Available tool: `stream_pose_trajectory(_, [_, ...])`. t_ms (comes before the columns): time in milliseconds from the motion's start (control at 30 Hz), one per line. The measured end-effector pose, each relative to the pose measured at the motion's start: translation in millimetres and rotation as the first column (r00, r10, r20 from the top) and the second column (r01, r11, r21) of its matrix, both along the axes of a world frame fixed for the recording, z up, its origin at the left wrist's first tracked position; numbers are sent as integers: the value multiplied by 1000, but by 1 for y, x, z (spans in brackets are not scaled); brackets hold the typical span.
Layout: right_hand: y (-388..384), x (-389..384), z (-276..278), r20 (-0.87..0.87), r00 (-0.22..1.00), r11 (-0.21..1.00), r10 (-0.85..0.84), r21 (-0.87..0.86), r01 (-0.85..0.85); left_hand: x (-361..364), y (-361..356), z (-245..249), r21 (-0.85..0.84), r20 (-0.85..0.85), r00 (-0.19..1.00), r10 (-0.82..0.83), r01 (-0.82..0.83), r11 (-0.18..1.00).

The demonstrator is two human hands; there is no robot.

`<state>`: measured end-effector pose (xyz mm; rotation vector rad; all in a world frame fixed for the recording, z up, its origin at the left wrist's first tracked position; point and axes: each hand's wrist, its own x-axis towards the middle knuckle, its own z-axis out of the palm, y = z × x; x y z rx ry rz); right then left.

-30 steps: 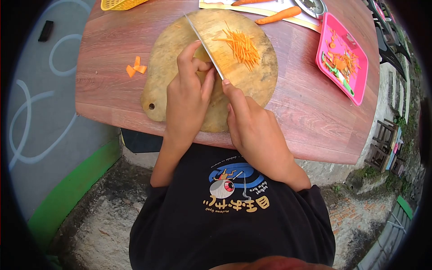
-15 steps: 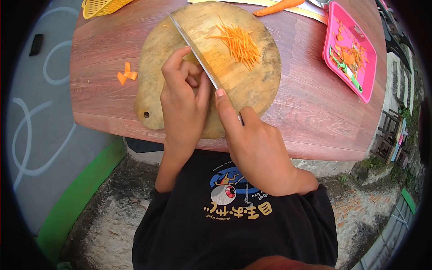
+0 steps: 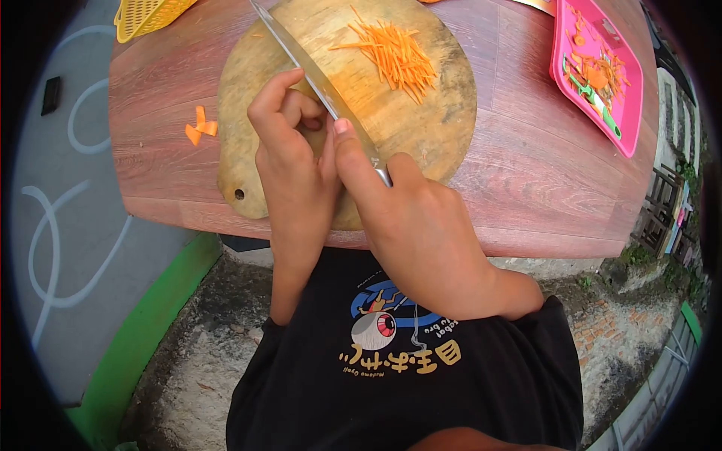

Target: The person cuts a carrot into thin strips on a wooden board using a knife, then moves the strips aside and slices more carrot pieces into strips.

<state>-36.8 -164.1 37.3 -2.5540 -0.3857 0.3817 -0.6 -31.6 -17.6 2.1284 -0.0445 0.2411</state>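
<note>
My right hand [image 3: 425,237] is wrapped round the handle of a kitchen knife [image 3: 329,94], its thumb lying along the blade's spine. The blade points away to the upper left over the round wooden cutting board [image 3: 444,124]. Beside the blade, my left hand [image 3: 292,154] is curled, with the index finger close against the flat of the blade. Whatever the left fingers hold, if anything, is hidden. A pile of carrot strips [image 3: 395,56] lies on the board, to the right of the blade.
A pink tray [image 3: 635,90] holds carrot peelings and a green-handled peeler [image 3: 602,113]. Carrot offcuts [image 3: 201,128] lie on the wooden table [image 3: 162,169], left of the board. A yellow plastic basket [image 3: 147,16] stands at the back left.
The view has shifted, so the whole carrot at the back is almost out of frame. The knife and both hands sit slightly further left and up in the picture; both grips look alike.
</note>
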Motion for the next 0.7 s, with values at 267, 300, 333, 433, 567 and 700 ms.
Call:
stream_pose_trajectory(267, [8, 0, -1, 5, 1000, 999, -14, -39, 14, 0, 0, 5, -23, -62, 998, 6, -7, 1000])
stream_pose_trajectory(300, [8, -2, 2, 0, 1000, 999, -18, -41, 18, -1, -1, 5, -25, -67, 998, 2, -4, 1000])
stream_pose_trajectory(333, [8, -2, 7, 8, 1000, 999, -23, -38, 23, -1, -1, 4, -71, -69, 998, -4, -1, 997])
stream_pose_trajectory(433, [9, -1, 4, 27, 999, 999, -24, -35, 25, 0, 0, 7, -96, -83, 997, -5, -3, 995])
stream_pose_trajectory(567, [14, 3, -4, 40, 998, 999, -50, 22, 49, 1, 0, 3, -93, -70, 997, 9, -16, 996])
stream_pose_trajectory(700, [15, -1, 2, 52, 997, 998, -55, -4, 55, 1, 0, 4, -77, -51, 999, -8, 4, 997])
